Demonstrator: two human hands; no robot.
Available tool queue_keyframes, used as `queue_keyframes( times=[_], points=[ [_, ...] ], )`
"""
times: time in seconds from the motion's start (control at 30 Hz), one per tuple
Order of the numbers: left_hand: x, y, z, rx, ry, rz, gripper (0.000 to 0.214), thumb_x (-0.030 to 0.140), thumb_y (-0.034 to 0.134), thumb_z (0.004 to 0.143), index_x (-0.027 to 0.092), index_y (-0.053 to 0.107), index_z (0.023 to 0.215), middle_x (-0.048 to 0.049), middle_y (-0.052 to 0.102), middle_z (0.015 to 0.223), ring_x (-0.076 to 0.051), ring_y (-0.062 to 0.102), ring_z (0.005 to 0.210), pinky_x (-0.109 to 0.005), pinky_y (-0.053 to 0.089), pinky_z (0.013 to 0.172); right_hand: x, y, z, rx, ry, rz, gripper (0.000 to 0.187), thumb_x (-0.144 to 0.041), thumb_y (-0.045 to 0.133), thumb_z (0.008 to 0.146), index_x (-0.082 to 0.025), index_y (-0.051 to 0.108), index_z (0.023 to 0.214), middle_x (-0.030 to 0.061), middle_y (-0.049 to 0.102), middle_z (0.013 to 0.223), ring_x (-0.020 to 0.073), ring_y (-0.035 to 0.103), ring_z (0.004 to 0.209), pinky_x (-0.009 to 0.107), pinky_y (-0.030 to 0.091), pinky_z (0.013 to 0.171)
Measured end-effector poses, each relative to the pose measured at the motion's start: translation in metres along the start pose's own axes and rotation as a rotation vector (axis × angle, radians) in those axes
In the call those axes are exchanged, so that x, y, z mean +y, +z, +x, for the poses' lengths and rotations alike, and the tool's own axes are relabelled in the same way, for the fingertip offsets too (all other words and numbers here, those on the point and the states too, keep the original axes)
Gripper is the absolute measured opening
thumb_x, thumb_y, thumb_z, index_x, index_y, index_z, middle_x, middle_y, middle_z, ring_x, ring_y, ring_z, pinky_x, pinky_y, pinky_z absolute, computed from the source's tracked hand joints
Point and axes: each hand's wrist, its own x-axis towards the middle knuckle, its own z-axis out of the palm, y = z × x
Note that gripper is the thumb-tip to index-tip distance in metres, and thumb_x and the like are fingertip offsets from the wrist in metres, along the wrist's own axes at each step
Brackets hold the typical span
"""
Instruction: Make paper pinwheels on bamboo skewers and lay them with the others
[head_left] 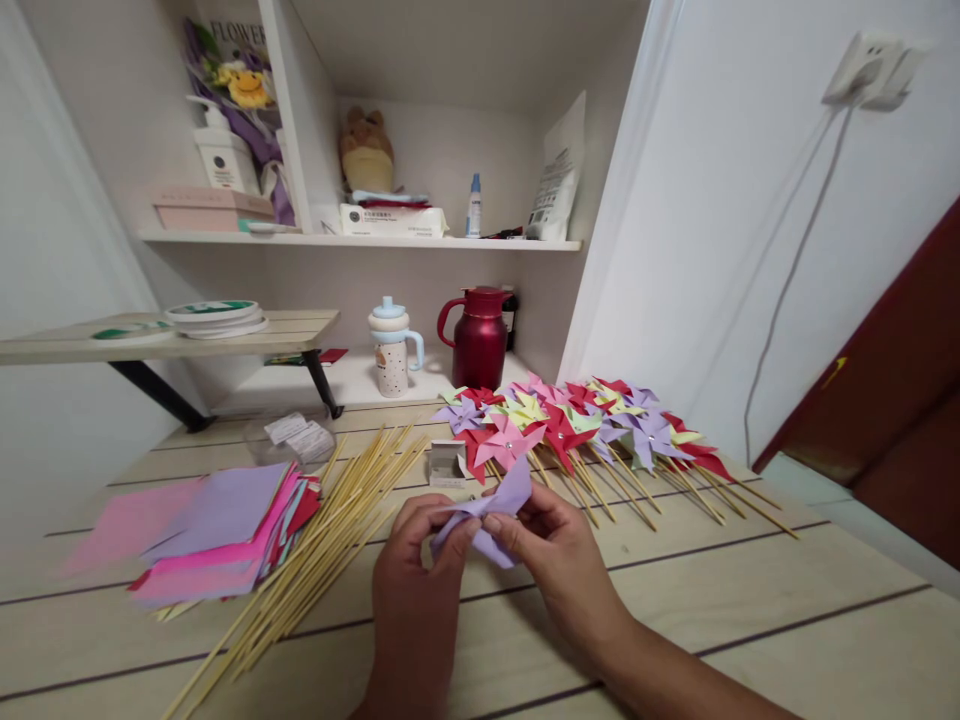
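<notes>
A folded lavender paper pinwheel is held between my two hands above the table, in the middle of the view. My left hand pinches its left side between thumb and fingers. On the other side my right hand grips it, thumb near the centre and fingers behind. No stick shows on this pinwheel. Just beyond my hands stands a small open white box. Bamboo sticks lie in a loose bundle left of my left hand. Finished pinwheels on sticks in several colours are heaped beyond my right hand.
Coloured paper sheets are stacked at the left, near a clear container with labelled packets. A small raised shelf carries tape rolls. At the back stand a speckled cup and a red thermos jug.
</notes>
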Motion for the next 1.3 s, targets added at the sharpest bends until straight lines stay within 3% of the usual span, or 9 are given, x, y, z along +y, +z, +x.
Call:
queue_keyframes(
  times=[0.27, 0.33, 0.5, 0.6, 0.77, 0.93, 1.13, 1.3],
  points=[
    [0.008, -0.002, -0.004, 0.045, 0.270, 0.164, 0.010, 0.024, 0.070, 0.080, 0.023, 0.068, 0.070, -0.0002, 0.067, 0.085, -0.016, 0.065, 0.085, -0.024, 0.051, 0.073, -0.002, -0.002, -0.003, 0.007, -0.099, -0.169, 0.007, -0.024, 0.073, 0.076, -0.020, 0.070, 0.081, 0.0019, 0.068, 0.076, 0.0173, 0.060, 0.072, 0.027, 0.047, 0.064],
    [0.012, -0.006, -0.002, 0.039, 0.422, 0.266, 0.009, 0.019, 0.067, 0.081, 0.023, 0.069, 0.074, 0.0001, 0.068, 0.085, -0.016, 0.065, 0.083, -0.024, 0.051, 0.071, -0.004, -0.003, -0.004, 0.003, -0.127, -0.184, 0.004, -0.021, 0.071, 0.077, -0.021, 0.068, 0.080, 0.0011, 0.066, 0.076, 0.0166, 0.059, 0.070, 0.027, 0.047, 0.065],
    [0.026, -0.020, 0.004, 0.039, 0.981, 0.499, 0.016, 0.011, 0.063, 0.082, 0.024, 0.070, 0.088, 0.0003, 0.069, 0.081, -0.015, 0.063, 0.078, -0.029, 0.048, 0.079, -0.010, -0.007, -0.006, -0.040, -0.243, -0.127, 0.011, -0.017, 0.071, 0.080, -0.026, 0.069, 0.086, 0.0006, 0.067, 0.084, 0.0170, 0.062, 0.080, 0.026, 0.049, 0.071],
    [0.031, -0.026, 0.004, 0.019, 1.129, 0.568, 0.019, 0.007, 0.061, 0.083, 0.021, 0.069, 0.092, -0.0001, 0.070, 0.080, -0.014, 0.063, 0.077, -0.033, 0.045, 0.088, -0.014, -0.009, -0.008, -0.051, -0.272, -0.080, 0.018, -0.017, 0.073, 0.080, -0.029, 0.067, 0.092, -0.0012, 0.068, 0.083, 0.0159, 0.063, 0.080, 0.026, 0.051, 0.073],
    [0.031, -0.028, 0.002, 0.007, 1.152, 0.603, 0.020, 0.010, 0.059, 0.085, 0.025, 0.067, 0.095, 0.0021, 0.072, 0.079, -0.013, 0.066, 0.074, -0.035, 0.044, 0.090, -0.020, -0.011, -0.007, -0.060, -0.288, -0.071, 0.024, -0.017, 0.078, 0.076, -0.030, 0.067, 0.094, -0.0014, 0.069, 0.081, 0.0159, 0.064, 0.078, 0.026, 0.052, 0.073],
    [0.035, -0.023, 0.001, 0.018, 1.120, 0.542, 0.018, 0.012, 0.056, 0.087, 0.025, 0.067, 0.093, 0.0023, 0.070, 0.076, -0.013, 0.065, 0.070, -0.034, 0.047, 0.087, -0.018, -0.013, -0.004, -0.085, -0.198, 0.020, 0.039, -0.016, 0.082, 0.070, -0.029, 0.064, 0.102, -0.0011, 0.068, 0.079, 0.0178, 0.063, 0.077, 0.027, 0.051, 0.067],
    [0.041, -0.019, -0.002, 0.038, 1.101, 0.491, 0.016, 0.011, 0.056, 0.088, 0.024, 0.067, 0.088, 0.0029, 0.067, 0.073, -0.011, 0.061, 0.068, -0.032, 0.048, 0.084, -0.021, -0.019, -0.003, -0.156, -0.230, -0.061, 0.014, -0.022, 0.083, 0.070, -0.026, 0.070, 0.074, 0.0024, 0.067, 0.077, 0.0216, 0.064, 0.081, 0.031, 0.051, 0.069],
    [0.042, -0.024, 0.000, -0.043, 1.135, 0.520, 0.017, 0.006, 0.060, 0.082, 0.020, 0.067, 0.089, 0.0014, 0.067, 0.076, -0.011, 0.061, 0.071, -0.031, 0.048, 0.086, -0.029, -0.021, -0.003, -0.196, -0.318, -0.143, 0.008, -0.024, 0.082, 0.073, -0.027, 0.074, 0.073, 0.0036, 0.068, 0.075, 0.0231, 0.063, 0.082, 0.035, 0.051, 0.073]
  ],
)
